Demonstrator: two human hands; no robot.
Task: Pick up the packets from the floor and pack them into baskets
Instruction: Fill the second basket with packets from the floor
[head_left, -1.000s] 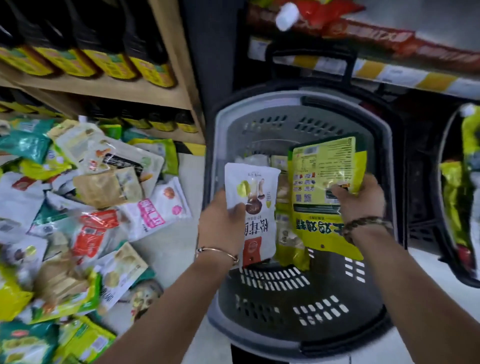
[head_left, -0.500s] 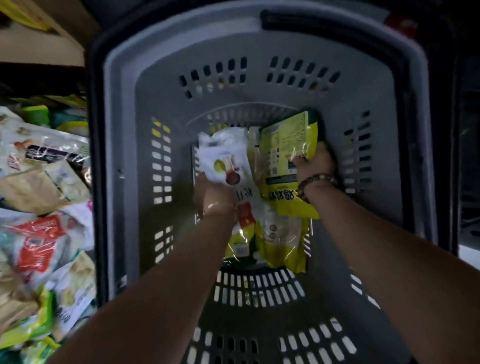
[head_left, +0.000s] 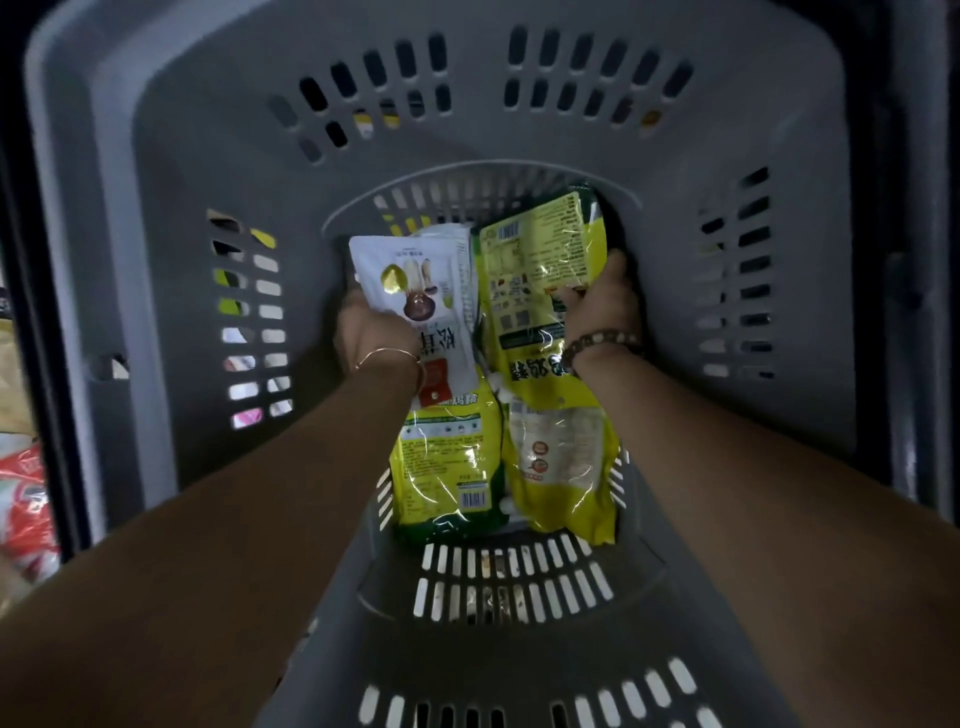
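Down at the far end of the grey basket (head_left: 156, 270), both hands are in! Left hand (head_left: 374, 340), grip pinched on a white mushroom packet (head_left: 415, 280); right hand (head_left: 605, 306), grip clamped round a yellow packet (head_left: 540, 254). Both are just above two yellow-green packets (head_left: 447, 467) on the bottom. Danger: glossy film on glossy film, so released tilted, they may slide and bunch up.

The light is dim. Dark shadow flanks the basket (head_left: 156, 312) on both sides, and bright colours show through its left-wall slots.
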